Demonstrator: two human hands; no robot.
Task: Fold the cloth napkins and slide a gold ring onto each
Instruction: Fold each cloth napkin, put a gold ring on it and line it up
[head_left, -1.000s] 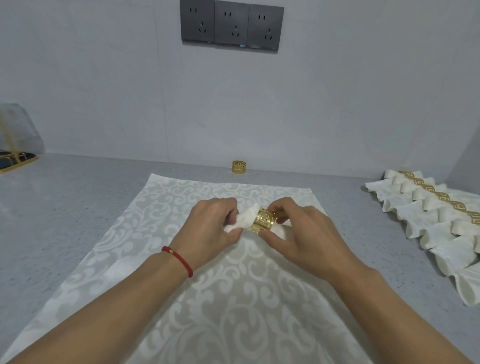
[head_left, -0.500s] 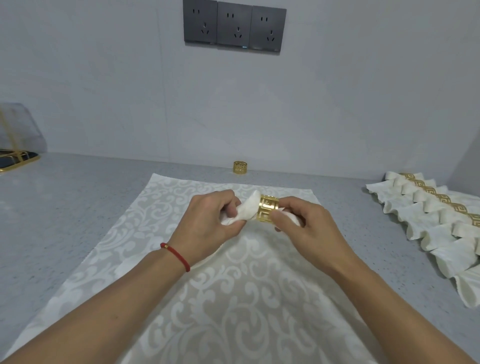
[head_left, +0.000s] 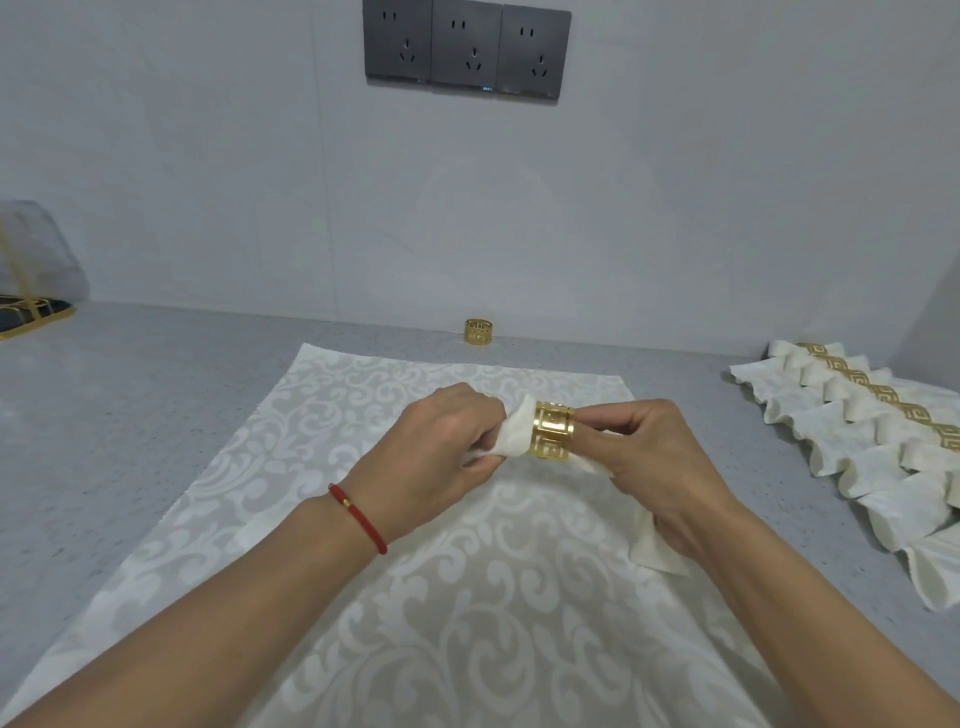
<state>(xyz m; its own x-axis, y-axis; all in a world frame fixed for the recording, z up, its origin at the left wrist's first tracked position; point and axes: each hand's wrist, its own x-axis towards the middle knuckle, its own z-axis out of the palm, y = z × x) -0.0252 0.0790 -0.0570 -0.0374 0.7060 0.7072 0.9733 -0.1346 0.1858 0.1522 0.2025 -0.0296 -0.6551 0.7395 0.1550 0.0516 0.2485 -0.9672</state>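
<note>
Between left hand (head_left: 441, 457) and right hand (head_left: 654, 467): soft, limp napkin (head_left: 511, 441), left fingers pinching its tip, right fingers gripping rigid, smooth gold ring (head_left: 551, 431) already around it. Best held by ring's rim.

Shiny metal ring (head_left: 552, 431), matt cloth napkin (head_left: 511, 439)
</note>
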